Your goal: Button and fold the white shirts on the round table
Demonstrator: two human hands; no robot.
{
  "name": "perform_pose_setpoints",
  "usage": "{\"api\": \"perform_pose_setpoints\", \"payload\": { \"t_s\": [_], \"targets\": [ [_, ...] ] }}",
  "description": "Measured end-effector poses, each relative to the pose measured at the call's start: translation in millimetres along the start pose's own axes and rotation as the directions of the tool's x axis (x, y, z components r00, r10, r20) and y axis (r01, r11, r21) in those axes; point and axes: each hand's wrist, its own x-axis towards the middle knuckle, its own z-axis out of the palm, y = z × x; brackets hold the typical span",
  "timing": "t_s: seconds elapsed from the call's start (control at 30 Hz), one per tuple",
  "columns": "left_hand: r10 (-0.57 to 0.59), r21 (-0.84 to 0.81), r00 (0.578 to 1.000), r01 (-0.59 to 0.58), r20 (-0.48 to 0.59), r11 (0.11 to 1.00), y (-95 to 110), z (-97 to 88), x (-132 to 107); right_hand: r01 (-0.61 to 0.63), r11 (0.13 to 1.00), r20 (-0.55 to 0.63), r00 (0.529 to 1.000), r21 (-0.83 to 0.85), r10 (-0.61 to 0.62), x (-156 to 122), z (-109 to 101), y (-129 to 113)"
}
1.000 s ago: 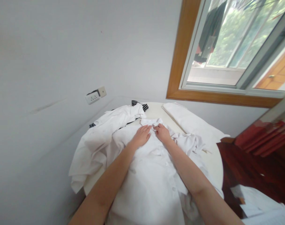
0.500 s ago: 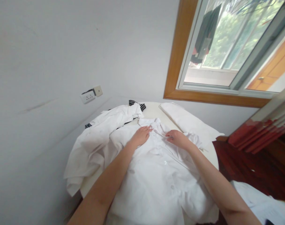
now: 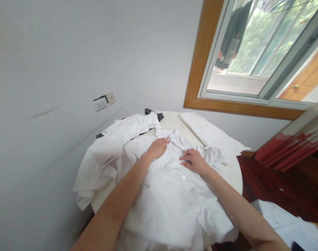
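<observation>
A white button-up shirt lies spread on a round, cream-coloured table, its collar at the far end and its lower edge hanging toward me. Just below the collar, my left hand rests flat on the left front, fingers stretched out. My right hand touches the shirt beside the front opening, a little nearer to me; its fingers are bent and apart, with thumb and forefinger separated. I see nothing held in either hand. Several buttons run down the front.
To the left, another white garment lies heaped, with black striped cloth by it. A folded white cloth lies at the back right. White clothes are piled low on the right. A wall with a socket and a window stand behind.
My right hand has moved left and slightly toward me along the shirt's front, and its fingers are further apart. My left hand stays flat near the collar.
</observation>
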Motion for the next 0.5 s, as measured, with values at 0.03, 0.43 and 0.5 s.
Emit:
{"api": "perform_pose_setpoints", "payload": {
  "t_s": [0.03,0.43,0.5],
  "targets": [
    [0.004,-0.001,1.0,-0.004,-0.001,1.0,-0.1,0.1,-0.1,-0.004,1.0,-0.01,1.0,-0.007,0.003,-0.4,1.3,-2.8],
    [0.001,-0.012,1.0,-0.001,-0.012,1.0,-0.6,-0.4,-1.4,0.268,0.912,-0.009,0.96,0.311,-0.279,-11.7,-7.9,-14.7],
    [-0.006,-0.021,1.0,0.005,-0.015,1.0,-0.4,-1.5,-1.5,0.274,0.87,0.033,0.949,0.409,-0.315,-16.8,-16.5,-17.4]
  ]
}}
